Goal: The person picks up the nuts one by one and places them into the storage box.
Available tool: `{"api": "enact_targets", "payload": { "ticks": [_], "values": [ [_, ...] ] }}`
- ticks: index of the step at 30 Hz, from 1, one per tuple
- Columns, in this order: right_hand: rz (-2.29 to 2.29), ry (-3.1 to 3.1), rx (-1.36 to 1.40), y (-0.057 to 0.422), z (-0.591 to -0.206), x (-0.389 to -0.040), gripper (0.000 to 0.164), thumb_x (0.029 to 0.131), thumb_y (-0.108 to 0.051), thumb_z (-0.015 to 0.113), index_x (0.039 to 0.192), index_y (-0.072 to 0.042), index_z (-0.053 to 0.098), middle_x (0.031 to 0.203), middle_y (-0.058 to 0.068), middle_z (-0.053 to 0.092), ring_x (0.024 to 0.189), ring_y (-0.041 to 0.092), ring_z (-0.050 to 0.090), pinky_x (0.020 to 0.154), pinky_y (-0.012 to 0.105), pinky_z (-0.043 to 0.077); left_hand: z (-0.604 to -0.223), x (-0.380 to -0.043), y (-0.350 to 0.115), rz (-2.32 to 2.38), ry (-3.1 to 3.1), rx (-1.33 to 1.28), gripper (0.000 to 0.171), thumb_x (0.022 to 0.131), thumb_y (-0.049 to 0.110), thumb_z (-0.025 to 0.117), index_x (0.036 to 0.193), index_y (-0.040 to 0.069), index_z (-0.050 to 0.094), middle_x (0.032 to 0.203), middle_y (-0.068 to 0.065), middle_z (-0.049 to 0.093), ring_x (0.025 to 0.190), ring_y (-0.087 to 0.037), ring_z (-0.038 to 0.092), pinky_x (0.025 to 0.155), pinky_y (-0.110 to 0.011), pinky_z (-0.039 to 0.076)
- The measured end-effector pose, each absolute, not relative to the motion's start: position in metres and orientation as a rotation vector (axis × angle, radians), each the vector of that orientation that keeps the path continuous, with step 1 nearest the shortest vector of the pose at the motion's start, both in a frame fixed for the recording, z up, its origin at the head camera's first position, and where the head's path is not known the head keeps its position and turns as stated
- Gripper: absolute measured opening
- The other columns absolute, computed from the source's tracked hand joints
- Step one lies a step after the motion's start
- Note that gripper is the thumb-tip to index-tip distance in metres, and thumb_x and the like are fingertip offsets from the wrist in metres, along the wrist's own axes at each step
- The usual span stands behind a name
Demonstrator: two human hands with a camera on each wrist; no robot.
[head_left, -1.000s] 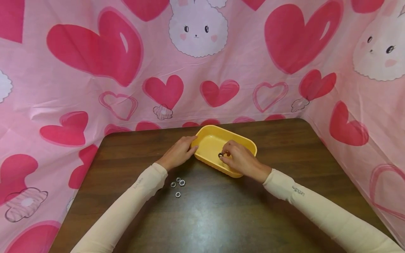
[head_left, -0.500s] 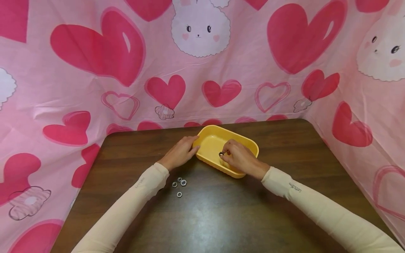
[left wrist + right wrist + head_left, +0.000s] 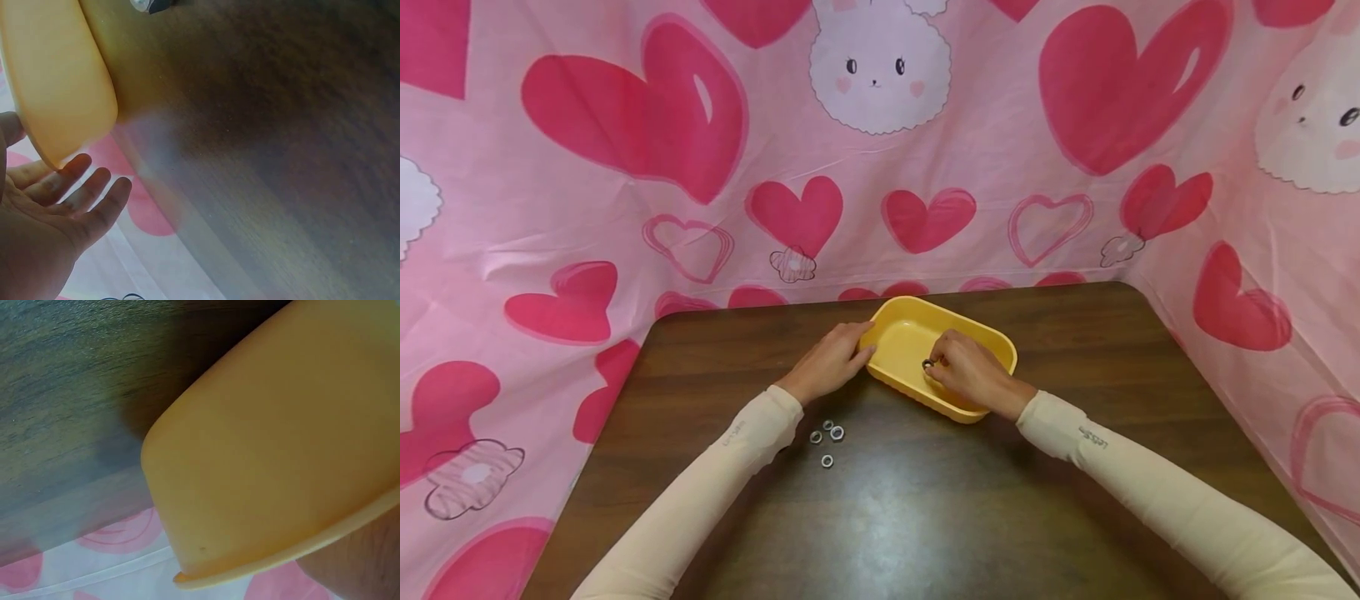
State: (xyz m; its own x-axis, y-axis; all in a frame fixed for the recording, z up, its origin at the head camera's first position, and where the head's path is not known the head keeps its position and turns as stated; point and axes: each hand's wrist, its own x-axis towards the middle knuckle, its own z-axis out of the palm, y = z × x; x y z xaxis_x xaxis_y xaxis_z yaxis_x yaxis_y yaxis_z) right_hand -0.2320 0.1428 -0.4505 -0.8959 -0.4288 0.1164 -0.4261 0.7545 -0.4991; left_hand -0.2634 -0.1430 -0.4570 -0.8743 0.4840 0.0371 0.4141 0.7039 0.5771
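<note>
The held nut point(image 3: 927, 364) is in the yellow tray point(image 3: 898, 343), between its rims and towards its near long side, though whether it touches the tray's floor cannot be told; from the left, a pink backdrop point(image 3: 463, 292) printed with red hearts borders the dark brown wood-grain table point(image 3: 887, 517); the cream left sleeve point(image 3: 700, 492) comes in next, with small, faint lettering point(image 3: 733, 433) near the cuff that cannot be made out; a cluster of three loose nuts point(image 3: 837, 433) lies flat on the table just beside that cuff, silvery and six-sided where the shape can be told, with round holes, while a fourth nut point(image 3: 827, 461) lies a little nearer the person; the left hand point(image 3: 827, 364) is against the tray's left end, its fingers spread and only gently bent, touching the rim rather than clenching it; the tray itself is shallow, smooth and round-cornered, set at a slant on the table; the held nut looks darker than the others, small and ring-like; the right hand point(image 3: 972, 372) reaches over the tray's near rim and pinches that nut between thumb and fingers; on the matching right sleeve point(image 3: 1172, 492), darker print point(image 3: 1093, 437) seems to begin "Lets", the remainder being too small to read.
</note>
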Motion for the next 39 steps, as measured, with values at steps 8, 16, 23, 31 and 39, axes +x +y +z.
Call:
{"api": "enact_targets", "payload": {
  "ticks": [8, 16, 23, 31, 39],
  "values": [
    [-0.791, 2.906, -0.693, 0.14, -0.453, -0.237, 0.021, 0.098, -0.019, 0.085, 0.111, -0.003, 0.082, 0.11, 0.012, 0.07, 0.094, 0.025, 0.066, 0.091, 0.043, 0.063, -0.458, -0.264, -0.143, 0.916, 2.791, 0.741, 0.061, 0.111, 0.029, 0.067, 0.165, 0.007, 0.048, 0.158, -0.014, 0.059, 0.141, -0.032, 0.057, 0.123, -0.052, 0.045],
    [-0.795, 2.886, -0.744, 0.136, -0.456, -0.241, 0.023, 0.097, -0.019, 0.086, 0.113, -0.003, 0.082, 0.111, 0.012, 0.071, 0.099, 0.028, 0.065, 0.095, 0.046, 0.061, -0.457, -0.264, -0.142, 0.902, 2.794, 0.75, 0.061, 0.111, 0.028, 0.067, 0.165, 0.006, 0.048, 0.157, -0.014, 0.06, 0.14, -0.032, 0.058, 0.123, -0.051, 0.045],
    [-0.8, 2.912, -0.819, 0.133, -0.465, -0.246, 0.02, 0.095, -0.016, 0.086, 0.109, -0.002, 0.083, 0.11, 0.013, 0.073, 0.105, 0.033, 0.063, 0.1, 0.049, 0.057, -0.456, -0.265, -0.142, 0.9, 2.786, 0.744, 0.061, 0.111, 0.028, 0.066, 0.165, 0.005, 0.048, 0.157, -0.015, 0.06, 0.141, -0.032, 0.058, 0.123, -0.051, 0.045],
    [-0.801, 2.928, -0.905, 0.133, -0.478, -0.256, 0.019, 0.094, -0.021, 0.088, 0.106, -0.006, 0.085, 0.107, 0.011, 0.075, 0.101, 0.033, 0.061, 0.095, 0.047, 0.054, -0.458, -0.266, -0.142, 0.874, 2.805, 0.746, 0.061, 0.111, 0.03, 0.066, 0.165, 0.006, 0.048, 0.159, -0.015, 0.058, 0.143, -0.032, 0.057, 0.124, -0.051, 0.044],
    [-0.791, 2.926, -0.966, 0.134, -0.486, -0.261, 0.022, 0.097, -0.024, 0.085, 0.107, -0.005, 0.084, 0.107, 0.011, 0.075, 0.104, 0.032, 0.062, 0.097, 0.045, 0.054, -0.46, -0.265, -0.142, 0.887, 2.799, 0.721, 0.062, 0.111, 0.03, 0.066, 0.166, 0.007, 0.048, 0.159, -0.014, 0.058, 0.144, -0.032, 0.056, 0.124, -0.052, 0.044]
  ]
}}
